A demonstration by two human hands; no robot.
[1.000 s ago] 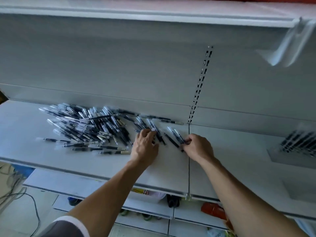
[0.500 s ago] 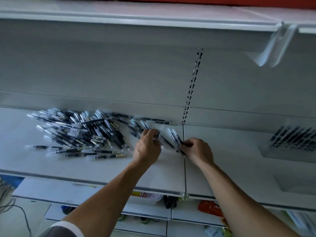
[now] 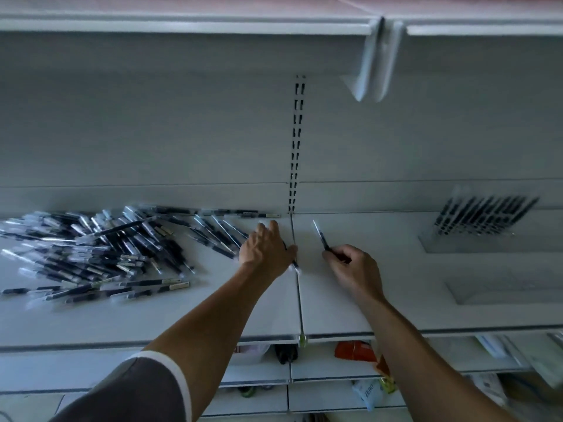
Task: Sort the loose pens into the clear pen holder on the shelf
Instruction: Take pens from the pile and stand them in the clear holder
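A heap of loose dark pens (image 3: pixel 100 251) lies on the white shelf (image 3: pixel 170 312), left of the seam. My left hand (image 3: pixel 266 248) rests at the heap's right edge, fingers curled over a pen whose end sticks out below the thumb by the seam. My right hand (image 3: pixel 355 269) is just right of the seam, pinching a pen (image 3: pixel 320 236) that points up and away. The clear pen holder (image 3: pixel 475 226) stands at the back right of the shelf with several dark pens upright in it, well right of both hands.
A second clear, empty-looking tray (image 3: pixel 502 292) sits in front of the holder on the right. An upper shelf (image 3: pixel 213 25) overhangs with a bracket (image 3: pixel 370 62). Lower shelves hold packets and a dark bottle (image 3: pixel 286 353).
My right hand has lifted a pen off the shelf and shifted right of the seam. My left hand has closed over a pen at the heap's edge. The camera has swung to the right.
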